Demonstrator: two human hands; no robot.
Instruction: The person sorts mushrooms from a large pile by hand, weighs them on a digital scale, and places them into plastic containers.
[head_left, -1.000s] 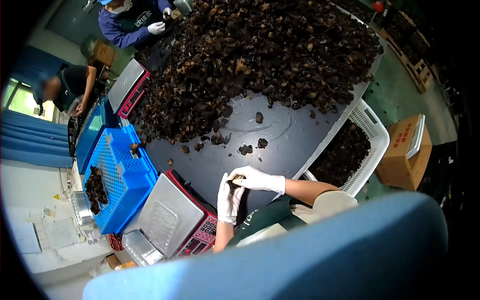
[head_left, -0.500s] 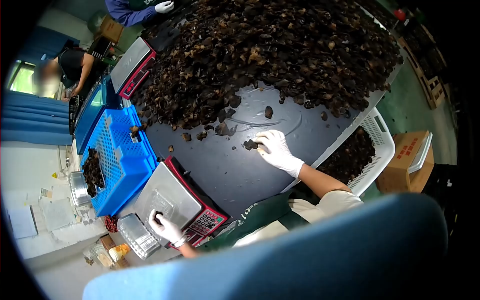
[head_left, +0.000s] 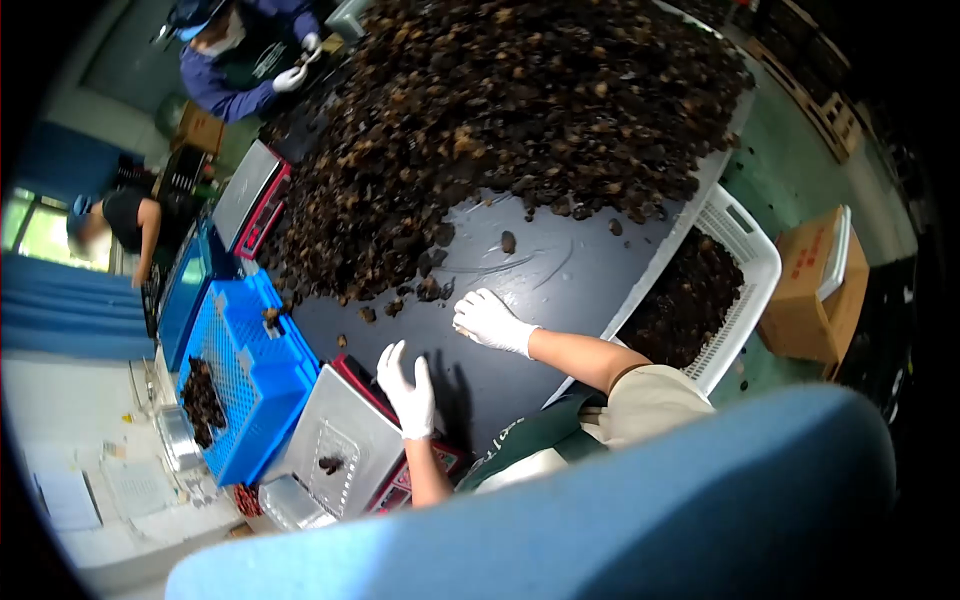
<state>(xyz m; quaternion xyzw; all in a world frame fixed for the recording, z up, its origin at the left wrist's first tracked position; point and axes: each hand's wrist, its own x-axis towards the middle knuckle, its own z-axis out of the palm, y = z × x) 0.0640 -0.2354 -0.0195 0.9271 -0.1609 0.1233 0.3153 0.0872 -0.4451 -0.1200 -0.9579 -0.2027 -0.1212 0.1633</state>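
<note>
My left hand [head_left: 408, 392], in a white glove, is raised over the upper edge of the near scale [head_left: 345, 430], thumb and fingers apart and nothing between them. On that scale's plate, in a clear tray, lies a small dark piece [head_left: 330, 465]. My right hand [head_left: 490, 320], also gloved, is over the grey tabletop [head_left: 520, 370]; its fingers point toward the loose dark pieces [head_left: 430, 289], and whether it holds anything is hidden. Beyond both hands rises a large pile of dark fungus-like pieces [head_left: 520, 110].
Left stand a blue basket [head_left: 250, 370], a second scale [head_left: 245, 195] and clear trays [head_left: 290, 502]. Right are a white basket [head_left: 755, 265] of dark pieces and a cardboard box [head_left: 810, 300]. A co-worker [head_left: 245, 60] and another person [head_left: 125, 220] are at the far left.
My left hand has left the scale's plate, where a dark piece now lies. My right hand has moved left; the dark piece at its fingertips no longer shows. The view has shifted.
</note>
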